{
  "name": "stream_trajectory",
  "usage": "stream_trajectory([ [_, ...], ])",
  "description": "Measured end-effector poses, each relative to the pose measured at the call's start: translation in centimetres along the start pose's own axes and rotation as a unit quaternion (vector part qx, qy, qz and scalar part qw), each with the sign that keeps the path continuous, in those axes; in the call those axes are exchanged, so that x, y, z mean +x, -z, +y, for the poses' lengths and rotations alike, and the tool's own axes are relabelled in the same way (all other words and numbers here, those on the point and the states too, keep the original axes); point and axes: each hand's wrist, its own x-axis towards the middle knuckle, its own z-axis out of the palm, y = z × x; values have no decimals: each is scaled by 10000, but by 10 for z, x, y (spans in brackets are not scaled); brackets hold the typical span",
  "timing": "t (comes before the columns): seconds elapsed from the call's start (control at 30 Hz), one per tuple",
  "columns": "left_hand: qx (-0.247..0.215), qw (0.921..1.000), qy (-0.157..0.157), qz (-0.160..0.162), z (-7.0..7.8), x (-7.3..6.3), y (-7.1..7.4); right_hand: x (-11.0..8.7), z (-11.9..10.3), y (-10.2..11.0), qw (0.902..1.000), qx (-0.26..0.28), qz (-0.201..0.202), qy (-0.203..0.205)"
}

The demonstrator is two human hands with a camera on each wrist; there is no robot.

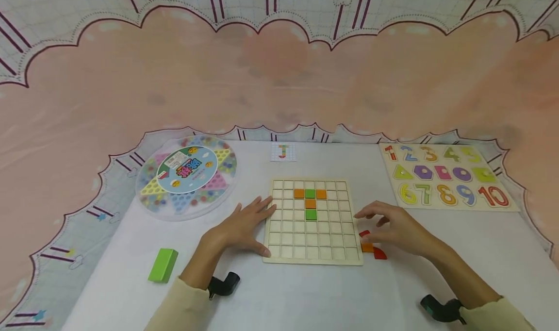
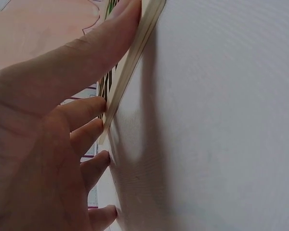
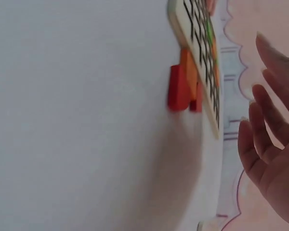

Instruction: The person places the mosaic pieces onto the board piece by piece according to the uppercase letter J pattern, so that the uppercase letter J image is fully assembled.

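Observation:
A wooden grid board (image 1: 288,239) lies on the white table with orange and green square tiles (image 1: 310,193) in a T shape on it. My left hand (image 1: 246,226) rests at the board's left edge, fingers spread; in the left wrist view the thumb (image 2: 86,57) lies along the rim. Beyond the right edge, my right hand (image 1: 399,226) hovers with loosely bent fingers and nothing between them. Beneath it lie an orange block (image 1: 367,247) and a red curved block (image 1: 380,254), with another red piece (image 1: 364,233) partly hidden by the fingers.
Behind the board lies a small pattern card (image 1: 283,152). A round marble game box (image 1: 188,175) is at the back left, a number puzzle board (image 1: 450,175) at the back right. A green block (image 1: 163,265) stands left of my left forearm.

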Motion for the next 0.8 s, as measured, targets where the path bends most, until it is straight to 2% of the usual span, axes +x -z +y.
stream_trajectory([
  [0.2, -161, 9999, -24, 34, -5, -6, 0, -21, 14, -3, 9997, -161, 144, -88],
  [0.37, -194, 9998, -82, 29, -5, -6, -3, -30, 21, -9, 9991, -387, 167, 4],
  [0.57, -195, 9997, -106, 30, -3, -5, -4, -31, 30, -16, 9968, -532, 54, 587],
  [0.7, -177, 9998, -62, 56, -2, -5, -2, -29, 34, -20, 9941, -510, 117, 949],
  [0.8, -180, 9998, -56, 51, -2, -5, 0, -27, 34, -22, 9930, -454, 183, 1073],
])
